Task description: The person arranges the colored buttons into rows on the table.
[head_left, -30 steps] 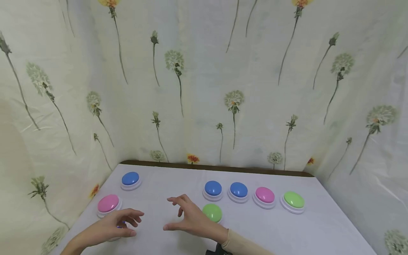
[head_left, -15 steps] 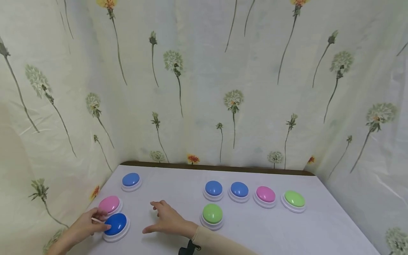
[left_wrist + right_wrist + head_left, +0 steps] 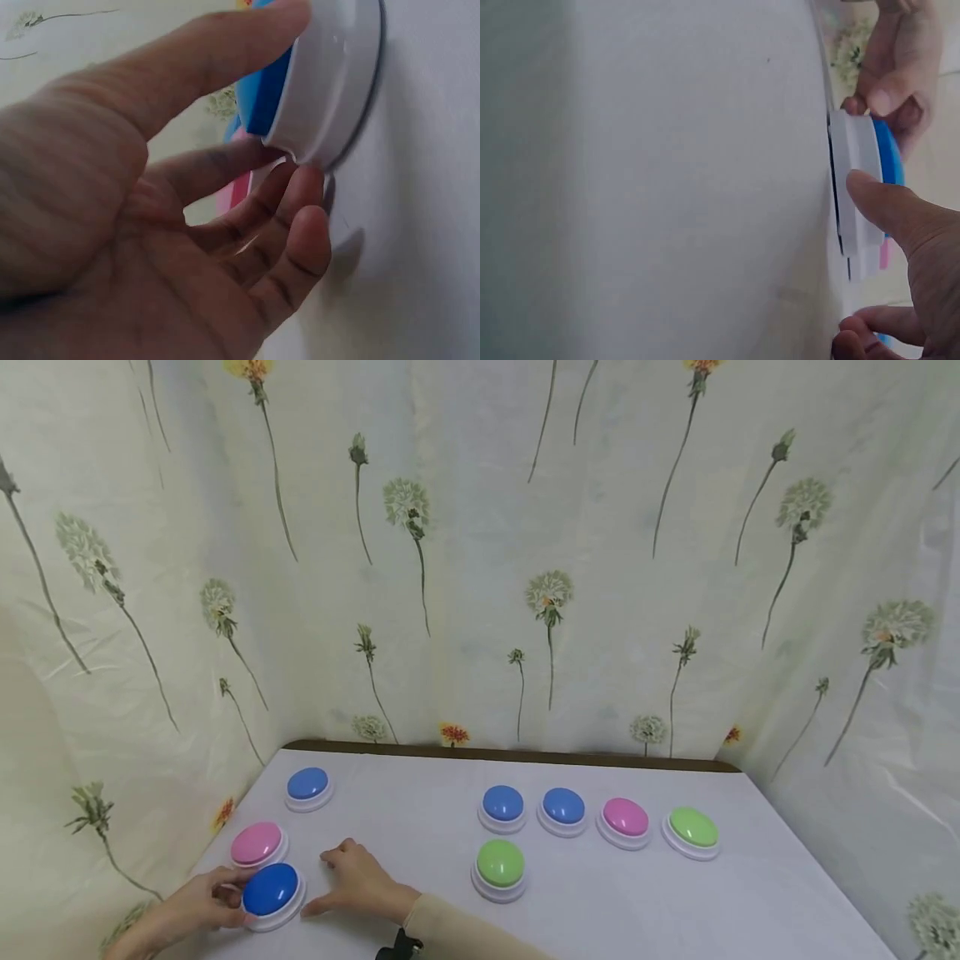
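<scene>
A blue push button point(image 3: 272, 890) with a white round base stands at the table's near left. My left hand point(image 3: 193, 906) holds its left side, thumb at the near edge and fingers curled at the far edge. In the left wrist view the thumb lies along the white base point(image 3: 330, 82), with fingertips right at its rim. My right hand point(image 3: 362, 887) is on the button's other side, thumb and fingers spread apart. In the right wrist view its thumb point(image 3: 885, 199) overlaps the base. A pink push button point(image 3: 257, 843) sits directly behind the blue one.
Another blue button point(image 3: 308, 783) stands at the back left of the white table point(image 3: 600, 902). Farther right are two blue buttons, a pink button point(image 3: 625, 817), and two green ones, one of them point(image 3: 500, 863) nearer the front. A flowered curtain point(image 3: 465, 568) surrounds the table.
My left hand has come down to the near blue button's left side, uncovering its dome. My right hand has moved left from beside the front green button to the blue button's right side.
</scene>
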The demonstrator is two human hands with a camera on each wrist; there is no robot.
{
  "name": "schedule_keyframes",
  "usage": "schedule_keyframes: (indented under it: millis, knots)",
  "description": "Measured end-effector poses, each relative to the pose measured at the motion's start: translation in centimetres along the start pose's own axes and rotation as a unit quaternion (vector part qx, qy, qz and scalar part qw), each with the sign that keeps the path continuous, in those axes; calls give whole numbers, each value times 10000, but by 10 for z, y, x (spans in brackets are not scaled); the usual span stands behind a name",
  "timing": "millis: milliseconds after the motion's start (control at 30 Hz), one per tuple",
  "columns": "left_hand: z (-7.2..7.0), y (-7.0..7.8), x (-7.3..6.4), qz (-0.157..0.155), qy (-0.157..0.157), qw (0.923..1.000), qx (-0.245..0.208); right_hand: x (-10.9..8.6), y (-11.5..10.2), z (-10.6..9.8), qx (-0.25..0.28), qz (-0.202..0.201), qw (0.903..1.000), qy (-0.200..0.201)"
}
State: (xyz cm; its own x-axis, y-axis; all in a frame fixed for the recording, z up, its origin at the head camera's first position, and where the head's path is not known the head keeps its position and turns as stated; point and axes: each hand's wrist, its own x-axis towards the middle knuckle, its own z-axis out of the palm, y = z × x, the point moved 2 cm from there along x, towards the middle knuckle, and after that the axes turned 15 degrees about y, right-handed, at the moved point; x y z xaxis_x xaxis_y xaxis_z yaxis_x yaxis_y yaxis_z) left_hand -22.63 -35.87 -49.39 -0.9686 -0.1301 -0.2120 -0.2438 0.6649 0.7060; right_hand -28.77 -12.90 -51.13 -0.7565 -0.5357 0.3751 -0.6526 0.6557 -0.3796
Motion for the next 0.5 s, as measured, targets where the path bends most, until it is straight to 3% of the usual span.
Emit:
schedule_keyframes:
  millis: [200,500]
  knots:
    - [1,-7,0,539,13,9985,-76,4,-10,9,-31,-179,9997,139]
    - [4,-14,0,1349,44,9908,-81,6,-23,14,-125,-384,9991,-106]
